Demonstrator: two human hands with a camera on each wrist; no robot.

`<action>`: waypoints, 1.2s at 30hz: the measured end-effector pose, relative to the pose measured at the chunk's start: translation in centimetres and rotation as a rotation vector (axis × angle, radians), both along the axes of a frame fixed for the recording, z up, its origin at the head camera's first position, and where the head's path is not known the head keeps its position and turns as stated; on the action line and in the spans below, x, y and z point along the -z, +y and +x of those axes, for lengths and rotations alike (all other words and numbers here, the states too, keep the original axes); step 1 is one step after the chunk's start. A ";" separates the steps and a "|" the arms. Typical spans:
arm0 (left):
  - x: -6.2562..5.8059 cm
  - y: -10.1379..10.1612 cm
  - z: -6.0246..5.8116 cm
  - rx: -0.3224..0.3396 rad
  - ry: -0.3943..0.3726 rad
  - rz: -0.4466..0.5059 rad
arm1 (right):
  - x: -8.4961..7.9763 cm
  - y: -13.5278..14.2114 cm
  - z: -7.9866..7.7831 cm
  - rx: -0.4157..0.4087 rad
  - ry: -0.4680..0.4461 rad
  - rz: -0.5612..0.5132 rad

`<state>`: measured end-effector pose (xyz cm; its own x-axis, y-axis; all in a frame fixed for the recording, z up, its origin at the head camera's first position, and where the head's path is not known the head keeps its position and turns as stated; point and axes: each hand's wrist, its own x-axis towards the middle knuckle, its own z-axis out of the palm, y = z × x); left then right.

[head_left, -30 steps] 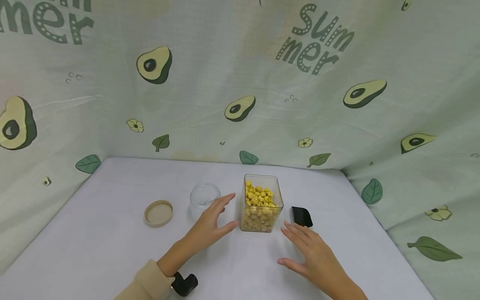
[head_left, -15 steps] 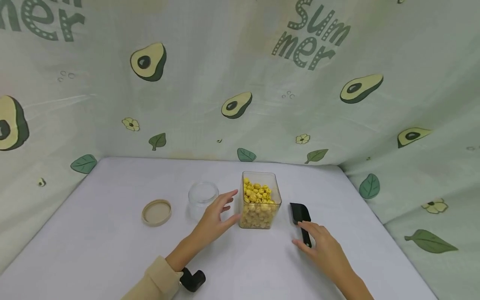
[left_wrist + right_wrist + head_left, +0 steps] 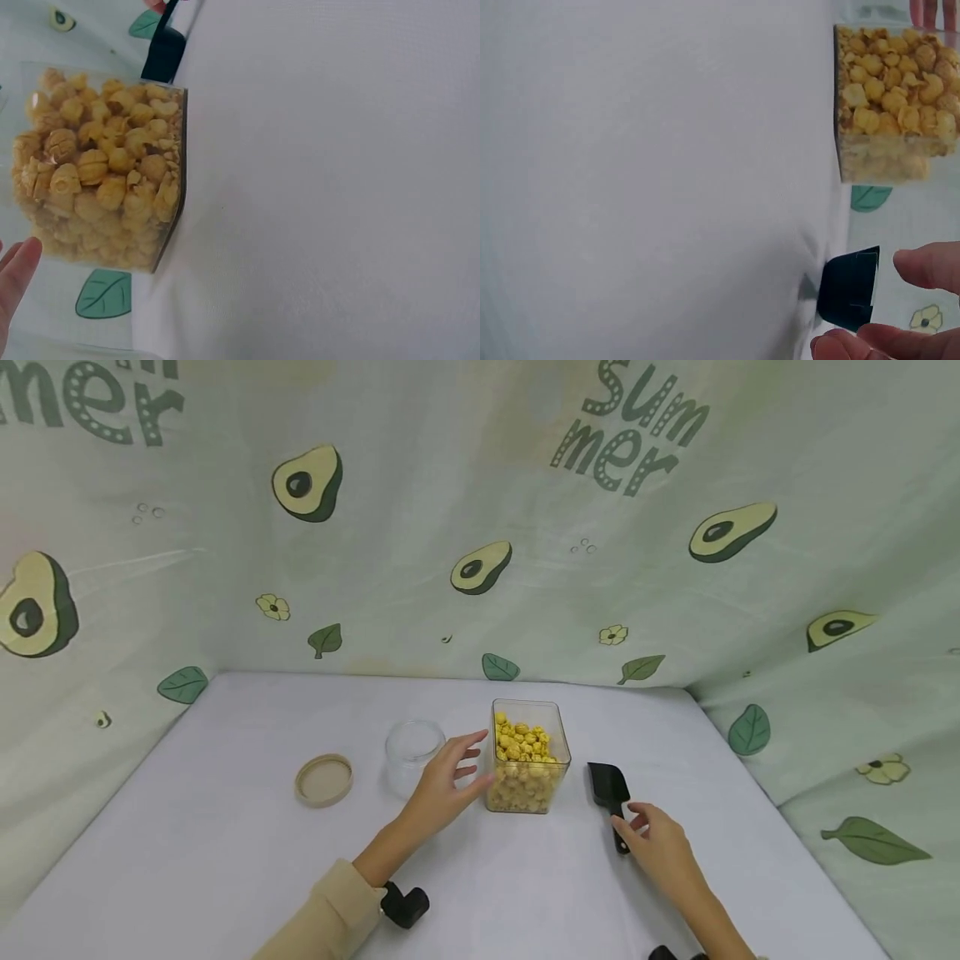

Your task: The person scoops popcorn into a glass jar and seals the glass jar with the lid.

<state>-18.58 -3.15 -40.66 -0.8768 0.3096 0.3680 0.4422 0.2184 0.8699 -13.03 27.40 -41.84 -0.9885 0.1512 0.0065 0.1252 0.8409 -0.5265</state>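
A clear square container (image 3: 528,789) of yellow popcorn (image 3: 521,741) stands upright at mid-table. My left hand (image 3: 446,781) is at its left side, fingers extended, with the thumb tip overlapping the container's near corner in the head view. To the container's right lies a black scoop (image 3: 609,787), its handle toward me. My right hand (image 3: 660,843) is over that handle, thumb on one side and fingers on the other. In the right wrist view, a gap shows between the thumb (image 3: 926,268) and the fingers (image 3: 855,345), with the scoop's dark end beyond.
Behind my left hand is a clear round jar (image 3: 408,747), partly hidden by it. A beige round lid (image 3: 324,780) lies farther left on the white-covered table (image 3: 187,827). An avocado-print cloth (image 3: 397,527) hangs behind the table.
My right hand has moved down and right from near the scoop's blade to its handle, bringing thumb and fingers closer together. My left hand has edged closer to the container.
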 end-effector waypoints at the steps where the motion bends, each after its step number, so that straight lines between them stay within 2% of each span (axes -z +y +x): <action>1: 0.0 0.2 -0.1 -0.004 0.000 0.007 | 0.0 0.0 -0.1 0.008 -0.020 -0.017; 8: -0.3 1.0 -0.4 -0.016 -0.051 0.046 | 0.7 0.2 -0.6 0.064 -0.145 -0.227; 13: -2.1 1.3 0.7 0.000 -0.070 0.067 | 1.2 0.2 -0.8 0.071 -0.166 -0.299; 17: -3.1 1.3 1.2 -0.005 -0.030 0.069 | 1.1 0.1 -0.8 0.075 -0.185 -0.366; 21: -3.1 1.4 1.2 -0.022 0.000 0.062 | 1.0 -0.1 -0.8 0.074 -0.195 -0.458; 32: -2.9 1.7 1.2 -0.042 -0.023 0.067 | 1.0 0.5 -0.5 0.083 -0.264 -0.729; 36: -2.9 1.9 1.1 -0.045 -0.029 0.071 | 0.8 0.9 -0.4 0.058 -0.261 -0.777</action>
